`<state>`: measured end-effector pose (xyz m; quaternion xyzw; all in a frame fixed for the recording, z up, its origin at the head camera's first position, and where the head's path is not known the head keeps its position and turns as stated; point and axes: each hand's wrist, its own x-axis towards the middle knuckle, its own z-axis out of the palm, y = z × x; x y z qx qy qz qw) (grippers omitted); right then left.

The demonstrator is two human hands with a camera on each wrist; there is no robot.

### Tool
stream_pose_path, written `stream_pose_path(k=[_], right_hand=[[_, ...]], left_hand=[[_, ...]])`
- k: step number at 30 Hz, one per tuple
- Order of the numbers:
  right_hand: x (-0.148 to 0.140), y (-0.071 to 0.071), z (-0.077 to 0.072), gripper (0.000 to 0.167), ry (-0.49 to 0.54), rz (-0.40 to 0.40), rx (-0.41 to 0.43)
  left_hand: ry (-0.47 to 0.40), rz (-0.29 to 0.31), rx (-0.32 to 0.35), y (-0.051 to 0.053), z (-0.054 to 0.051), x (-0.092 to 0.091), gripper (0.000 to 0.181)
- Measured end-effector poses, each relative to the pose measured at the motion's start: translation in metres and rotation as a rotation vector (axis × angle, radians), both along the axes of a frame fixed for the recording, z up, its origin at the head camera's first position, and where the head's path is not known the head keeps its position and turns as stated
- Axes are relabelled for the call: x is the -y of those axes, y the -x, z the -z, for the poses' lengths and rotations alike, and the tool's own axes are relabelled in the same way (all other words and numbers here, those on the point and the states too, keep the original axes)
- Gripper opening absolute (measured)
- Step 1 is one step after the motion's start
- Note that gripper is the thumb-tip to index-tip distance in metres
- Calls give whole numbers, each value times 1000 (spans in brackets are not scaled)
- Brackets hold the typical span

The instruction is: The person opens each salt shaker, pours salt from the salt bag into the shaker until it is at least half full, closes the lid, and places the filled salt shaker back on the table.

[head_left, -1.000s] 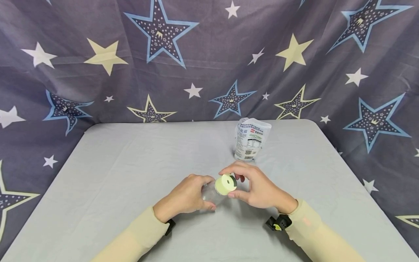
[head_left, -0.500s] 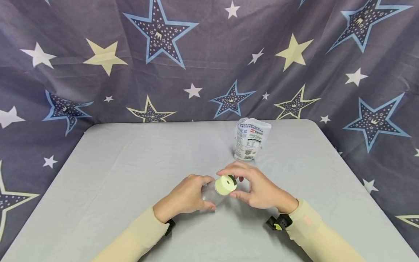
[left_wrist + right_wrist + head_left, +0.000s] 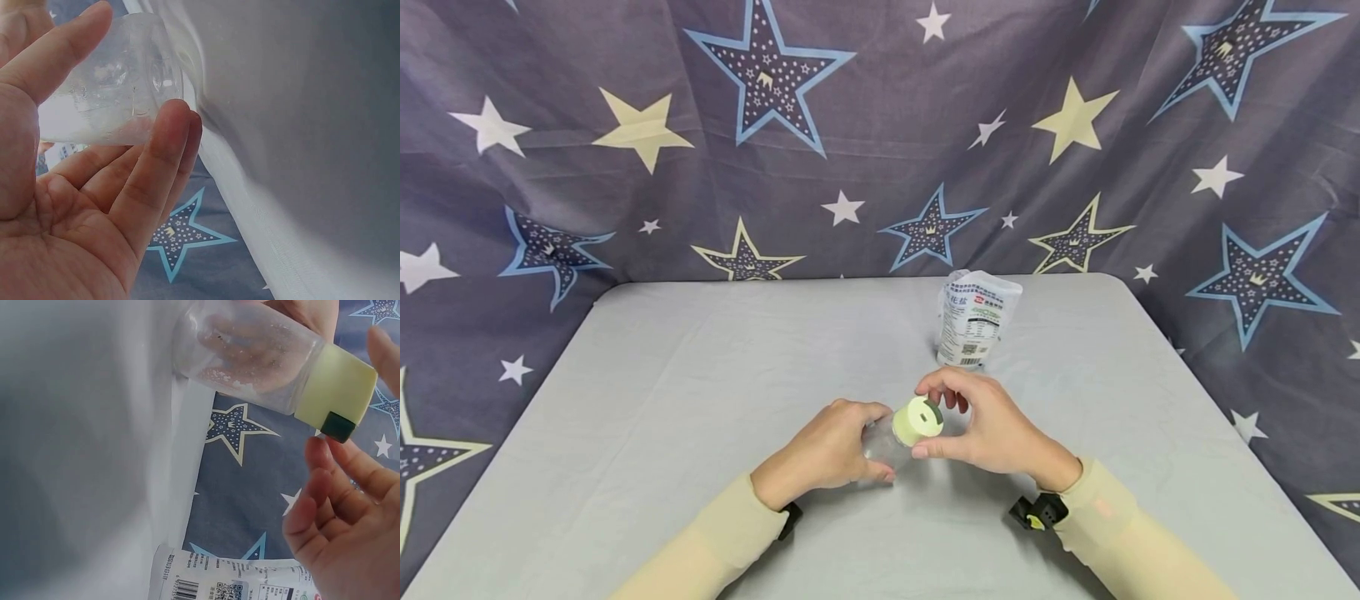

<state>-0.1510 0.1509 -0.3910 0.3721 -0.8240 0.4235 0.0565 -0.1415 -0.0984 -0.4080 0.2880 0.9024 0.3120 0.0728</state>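
A clear seasoning jar point(image 3: 883, 442) with a pale yellow-green cap point(image 3: 913, 423) stands at the middle of the table. My left hand point(image 3: 827, 446) holds its body between thumb and fingers. Bits of white residue cling inside the jar point(image 3: 250, 356), as the right wrist view shows. Around the cap, my right hand point(image 3: 992, 429) spreads its thumb and fingers. In the right wrist view the thumb is apart from the cap, while a fingertip is close to its dark green tab point(image 3: 339, 427); whether it touches cannot be told.
A white printed pouch point(image 3: 973, 321) stands upright behind the right hand. The grey-white cloth-covered table point(image 3: 737, 358) reaches back to a dark star-patterned curtain point(image 3: 880, 133). Black devices point(image 3: 1041, 510) are strapped at the wrists.
The right thumb and fingers have shifted around the cap and spread wider, the forefinger lifting away from its top. The left hand and jar have stayed in place.
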Motion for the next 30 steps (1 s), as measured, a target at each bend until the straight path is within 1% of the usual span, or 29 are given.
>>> stream_pose_path(k=[8, 12, 15, 21, 27, 30], right_hand=[[1, 1, 3, 48, 5, 15, -3], [1, 1, 3, 45, 12, 6, -10], [0, 1, 2, 44, 6, -11, -14], [-1, 1, 0, 48, -3, -49, -26], [-3, 2, -1, 53, 14, -118, -68], [-4, 3, 0, 57, 22, -151, -70]], left_hand=[[8, -2, -6, 0, 1, 0, 62], [7, 0, -5, 0, 2, 0, 63], [6, 3, -4, 1, 2, 0, 63], [3, 6, -6, 0, 3, 0, 65], [-3, 4, 0, 0, 3, 0, 63], [-8, 3, 3, 0, 3, 0, 61]])
